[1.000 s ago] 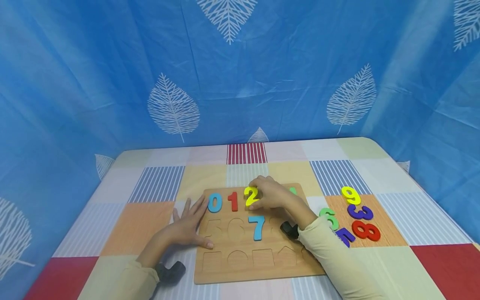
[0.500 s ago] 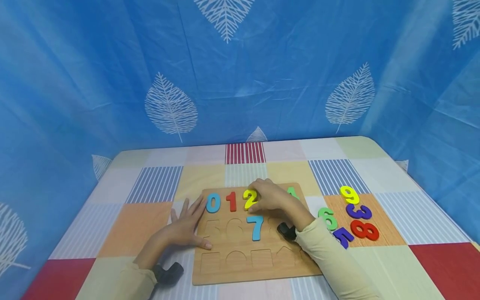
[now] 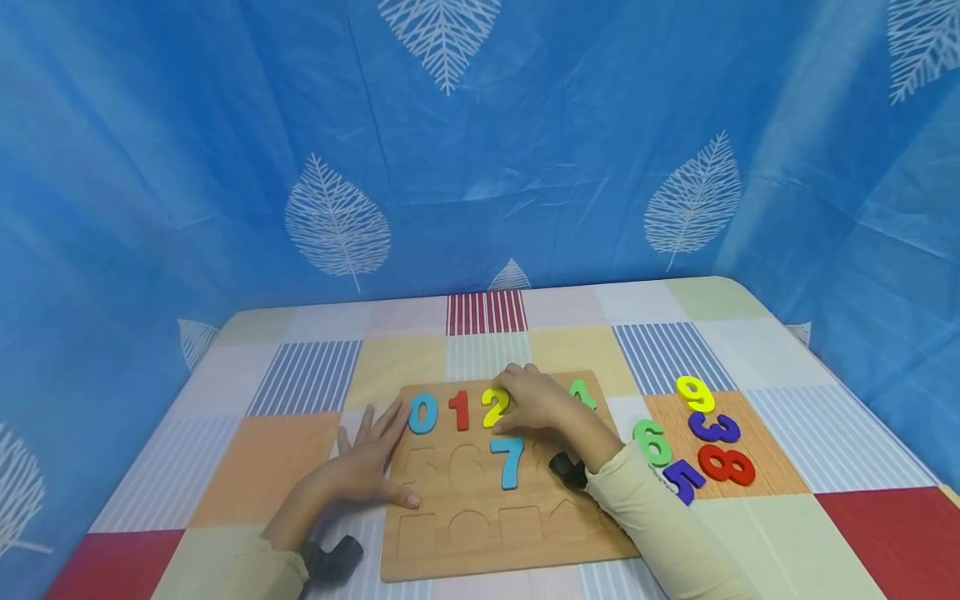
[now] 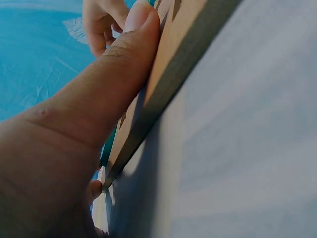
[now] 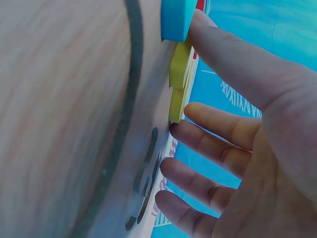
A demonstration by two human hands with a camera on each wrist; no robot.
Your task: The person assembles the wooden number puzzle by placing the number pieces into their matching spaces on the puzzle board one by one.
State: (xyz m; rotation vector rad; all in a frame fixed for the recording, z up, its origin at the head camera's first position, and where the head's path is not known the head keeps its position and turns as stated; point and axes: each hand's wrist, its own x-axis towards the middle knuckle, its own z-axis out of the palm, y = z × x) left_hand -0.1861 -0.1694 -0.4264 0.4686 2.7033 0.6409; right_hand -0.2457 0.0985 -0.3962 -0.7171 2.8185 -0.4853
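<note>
A yellow number 2 (image 3: 495,407) lies in the top row of a wooden puzzle board (image 3: 465,567). My right hand (image 3: 534,400) holds it between thumb and forefinger, with the other fingers spread alongside in the right wrist view. My left hand (image 3: 365,468) rests at the board's left edge, fingers straight and apart; its thumb (image 4: 138,29) lies along the board's rim in the left wrist view. Left of the 2 are a blue 0 (image 3: 422,414) and a red 1 (image 3: 460,412). A blue 7 (image 3: 508,463) sits just below it. A green 4 (image 3: 581,392) is partly behind the right wrist.
Right of the board lie loose numbers: a yellow 9 (image 3: 695,394), a purple 3 (image 3: 714,427), a red 8 (image 3: 726,464), a green 6 (image 3: 652,442) and a purple 5 (image 3: 683,481). A patchwork cloth (image 3: 300,450) covers the table. Blue leaf-print curtain (image 3: 480,183) hangs behind.
The yellow 2 has shifted slightly nearer the 7 and sits lower, the right hand moving with it. More of the green 4 shows. The left hand keeps its place on the board.
</note>
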